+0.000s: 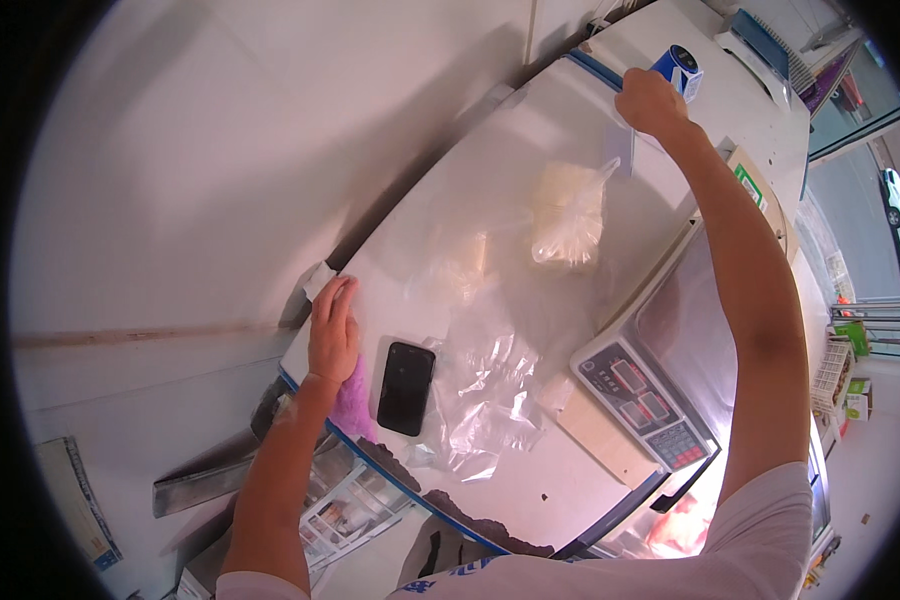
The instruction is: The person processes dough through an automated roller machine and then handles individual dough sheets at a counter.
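A: Where do we have our left hand (332, 335)?

B: By the left edge of the worktop (570, 512), its fingers stretched out rather than closed around anything. A purple cloth (352, 405) lies against or just beside our wrist.

A: And our right hand (653, 103)?

B: At the far end, arm extended, right next to a blue container (682, 68). Its fingers are curled, but we cannot tell whether they grip something.

A: What do we have between the two?

B: A pale block in a clear bag (568, 215), mid-worktop; crumpled clear plastic (490, 400) nearer us; a dark phone (406, 388) between that plastic and the cloth. On our right stands a digital scale (638, 405), our forearm partly covering its plate.
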Action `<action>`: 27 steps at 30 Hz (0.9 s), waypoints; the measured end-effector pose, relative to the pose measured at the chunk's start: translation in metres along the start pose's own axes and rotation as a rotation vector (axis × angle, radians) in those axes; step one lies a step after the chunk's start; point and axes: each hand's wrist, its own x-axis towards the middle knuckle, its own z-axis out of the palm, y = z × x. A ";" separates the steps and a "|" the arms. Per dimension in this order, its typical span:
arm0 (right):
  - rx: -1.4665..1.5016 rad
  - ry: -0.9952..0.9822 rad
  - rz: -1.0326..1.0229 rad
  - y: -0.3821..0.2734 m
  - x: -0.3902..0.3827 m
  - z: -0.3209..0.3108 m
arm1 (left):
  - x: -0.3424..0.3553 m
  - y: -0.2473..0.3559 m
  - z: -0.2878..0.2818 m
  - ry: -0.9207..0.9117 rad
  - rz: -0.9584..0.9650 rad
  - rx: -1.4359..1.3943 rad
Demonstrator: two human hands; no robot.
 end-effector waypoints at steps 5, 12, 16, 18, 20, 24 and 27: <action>-0.073 -0.063 0.089 0.007 -0.037 0.002 | -0.003 -0.001 0.000 0.026 0.033 -0.004; -0.141 0.099 0.187 0.033 -0.074 -0.008 | -0.004 -0.006 0.007 0.080 0.071 -0.004; 0.225 0.358 -0.022 -0.014 -0.189 -0.061 | -0.004 -0.018 0.017 0.138 0.114 0.004; 0.474 0.305 -0.176 -0.072 -0.283 -0.075 | -0.025 -0.025 0.011 0.181 0.068 0.032; 0.626 0.292 -0.275 -0.099 -0.369 -0.065 | -0.026 -0.029 0.015 0.203 0.061 -0.010; 0.809 -0.062 -0.133 -0.143 -0.517 0.011 | -0.021 -0.033 0.021 0.190 0.146 -0.033; 1.074 -0.206 -0.115 -0.175 -0.613 0.036 | -0.002 -0.037 -0.005 -0.023 -0.132 -0.159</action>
